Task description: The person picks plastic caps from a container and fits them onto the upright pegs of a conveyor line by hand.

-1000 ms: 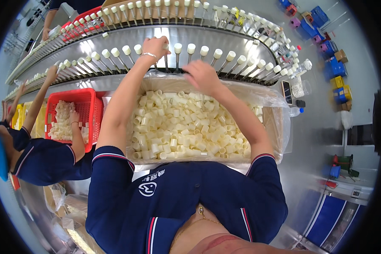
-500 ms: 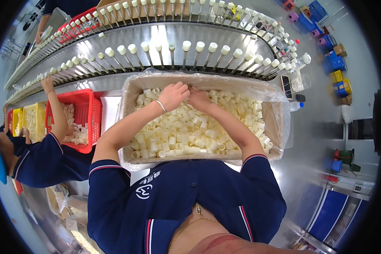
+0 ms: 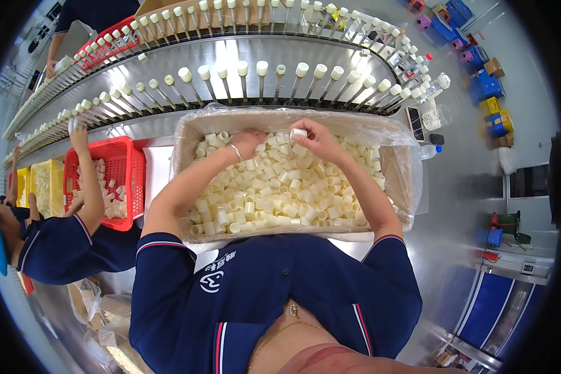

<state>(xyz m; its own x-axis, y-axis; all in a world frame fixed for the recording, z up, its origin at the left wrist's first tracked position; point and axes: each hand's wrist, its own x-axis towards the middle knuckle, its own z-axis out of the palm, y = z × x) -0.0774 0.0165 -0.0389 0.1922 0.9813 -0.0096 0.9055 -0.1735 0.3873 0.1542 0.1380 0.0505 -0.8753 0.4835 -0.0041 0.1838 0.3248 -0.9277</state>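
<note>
A cardboard box point(image 3: 399, 176) lined with clear plastic is in front of me, filled with short cream-white plastic caps point(image 3: 280, 196), hollow and cylindrical. Between the thumb and fingers of my right hand point(image 3: 320, 142) is one white cap point(image 3: 298, 133), lifted over the far side of the pile. My left hand point(image 3: 247, 144), a bangle at its wrist, reaches down at the pile's far left part. Its fingertips are hidden, so whether they grip a cap does not show. Just beyond the box runs a row of upright metal pins point(image 3: 261, 87), most topped with caps.
A second capped row point(image 3: 246, 19) curves behind, around a steel surface point(image 3: 187, 59). To the left, a co-worker point(image 3: 62, 246) reaches over a red basket point(image 3: 131, 181) of caps, beside a yellow basket point(image 3: 47, 187). A phone point(image 3: 414, 123) and bottle point(image 3: 429, 151) lie right of the box.
My hands have parted: the right moved right and now holds up a cap, while the left dipped lower into the pile. The pins along the near row have shifted.
</note>
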